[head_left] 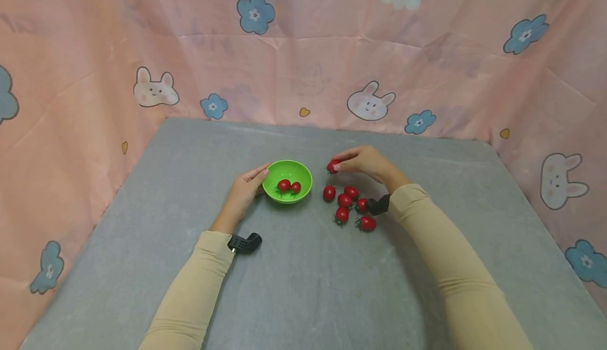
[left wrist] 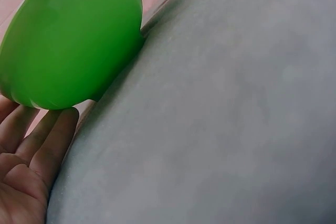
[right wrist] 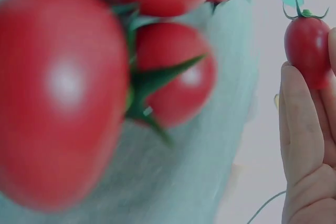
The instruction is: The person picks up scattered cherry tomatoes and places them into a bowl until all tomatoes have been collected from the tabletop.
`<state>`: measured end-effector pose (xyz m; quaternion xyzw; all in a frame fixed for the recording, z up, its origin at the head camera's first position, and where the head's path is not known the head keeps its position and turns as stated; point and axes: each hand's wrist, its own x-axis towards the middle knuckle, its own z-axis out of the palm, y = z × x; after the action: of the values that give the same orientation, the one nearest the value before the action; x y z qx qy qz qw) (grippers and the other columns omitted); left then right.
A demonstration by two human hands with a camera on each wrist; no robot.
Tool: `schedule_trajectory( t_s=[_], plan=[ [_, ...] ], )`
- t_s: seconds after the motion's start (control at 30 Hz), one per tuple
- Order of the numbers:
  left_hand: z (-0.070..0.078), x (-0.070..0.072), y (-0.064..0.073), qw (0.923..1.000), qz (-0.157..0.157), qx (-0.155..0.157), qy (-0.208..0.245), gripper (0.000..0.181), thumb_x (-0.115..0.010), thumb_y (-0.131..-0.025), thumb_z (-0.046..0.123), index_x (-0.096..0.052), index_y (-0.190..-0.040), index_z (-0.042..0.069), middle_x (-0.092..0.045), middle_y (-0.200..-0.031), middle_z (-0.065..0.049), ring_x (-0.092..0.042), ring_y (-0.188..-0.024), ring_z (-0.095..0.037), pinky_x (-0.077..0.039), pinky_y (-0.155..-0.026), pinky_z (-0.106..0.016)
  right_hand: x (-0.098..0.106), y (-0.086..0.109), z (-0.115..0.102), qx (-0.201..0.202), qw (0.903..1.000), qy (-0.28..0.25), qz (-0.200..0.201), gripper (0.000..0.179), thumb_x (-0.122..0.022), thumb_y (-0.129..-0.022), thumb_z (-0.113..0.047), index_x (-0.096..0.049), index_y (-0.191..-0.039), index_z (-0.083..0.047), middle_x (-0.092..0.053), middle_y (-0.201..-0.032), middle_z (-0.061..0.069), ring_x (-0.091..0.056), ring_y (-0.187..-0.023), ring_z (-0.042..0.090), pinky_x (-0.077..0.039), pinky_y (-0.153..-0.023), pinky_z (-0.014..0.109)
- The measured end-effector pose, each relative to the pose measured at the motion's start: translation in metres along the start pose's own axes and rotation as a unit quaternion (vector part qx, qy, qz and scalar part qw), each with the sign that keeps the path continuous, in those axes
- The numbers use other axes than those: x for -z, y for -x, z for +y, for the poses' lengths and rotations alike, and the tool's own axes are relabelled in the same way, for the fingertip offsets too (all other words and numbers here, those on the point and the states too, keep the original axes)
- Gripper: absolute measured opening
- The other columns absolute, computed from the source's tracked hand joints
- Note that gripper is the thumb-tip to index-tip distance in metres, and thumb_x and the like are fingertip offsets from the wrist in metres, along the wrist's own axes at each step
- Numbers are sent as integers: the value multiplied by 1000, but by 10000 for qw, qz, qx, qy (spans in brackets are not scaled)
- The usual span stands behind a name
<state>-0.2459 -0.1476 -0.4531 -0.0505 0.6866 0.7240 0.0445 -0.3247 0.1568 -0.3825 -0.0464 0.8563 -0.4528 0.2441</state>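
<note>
1. The right hand (head_left: 367, 161) pinches one red cherry tomato (head_left: 333, 167) between thumb and fingertips; the green sepals are at the end away from the palm.
2. That tomato is held off the tabletop, to the right of the green bowl (head_left: 287, 165) and apart from it.
3. The left hand (head_left: 243, 192) holds the bowl at its left side, the thumb at the rim and the fingers against the outside wall. In the left wrist view these fingers reach nearly straight to the bowl's underside.
4. The bowl has its mouth facing up; whether its foot rests fully on the table is hard to tell.
5. Inside it, two cherry tomatoes (head_left: 283, 185) lie side by side on the bottom, sepals attached.
6. Right of the bowl, below the right hand, six loose cherry tomatoes (head_left: 344, 200) show in a group on the table, some touching, the leftmost and the nearest slightly apart. The right wrist view shows several of them close up, partly blurred.
7. A black wrist camera (head_left: 245, 243) sits at the left cuff; a second black camera (head_left: 378, 205) sits at the right cuff, overlapping the edge of one tomato.
8. Both arms wear beige sleeves (head_left: 189, 287).
9. The grey tabletop (head_left: 303, 287) meets a pink curtain (head_left: 284, 70) printed with white rabbits, blue flowers and smiling clouds.
</note>
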Motion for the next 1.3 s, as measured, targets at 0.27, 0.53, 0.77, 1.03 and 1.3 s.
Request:
schedule_trajectory(
  t_s=[0.27, 0.53, 0.77, 1.03, 1.3],
  plan=[
    [0, 1, 0, 9999, -33, -5, -141, 42, -58, -102, 28, -57, -140, 10, -52, -149, -7, -52, -136, -21, -49, -105, -27, -5, 5, -14, 155, 9997, -194, -71, 44, -80, -85, -32, -71, -124, -14, -70, -125, 5, -57, -124, 23, -48, -110, 43],
    [-2, 1, -1, 9999, -44, -29, -157, 43, -58, -102, 28, -57, -140, 10, -52, -150, -6, -51, -136, -21, -49, -106, -30, -9, 3, -25, 352, 9989, -279, -165, 43, -78, -87, -29, -70, -126, -13, -71, -123, 5, -56, -125, 23, -48, -110, 42],
    [-1, 1, 0, 9999, -36, -21, -125, 42, -58, -102, 27, -57, -140, 10, -52, -149, -6, -53, -135, -22, -51, -103, -28, -15, 4, -41, 456, 9981, -291, -304, 42, -79, -86, -27, -71, -124, -13, -74, -117, 3, -58, -124, 22, -47, -111, 41],
    [-2, 1, -1, 10000, -49, -37, -70, 42, -58, -102, 26, -57, -140, 9, -52, -149, -7, -53, -134, -22, -53, -99, -23, -28, 4, -50, 701, 9956, -426, -450, 38, -79, -86, -21, -72, -121, -10, -76, -112, 2, -60, -123, 20, -48, -110, 39],
    [-3, 1, -2, 9999, -54, 32, -136, 43, -58, -102, 28, -56, -141, 11, -51, -150, -7, -54, -134, -24, -53, -99, -24, -39, 3, -52, 772, 9949, -408, -512, 36, -79, -85, -22, -73, -119, -11, -75, -114, 4, -60, -123, 20, -47, -110, 40]
  ],
)
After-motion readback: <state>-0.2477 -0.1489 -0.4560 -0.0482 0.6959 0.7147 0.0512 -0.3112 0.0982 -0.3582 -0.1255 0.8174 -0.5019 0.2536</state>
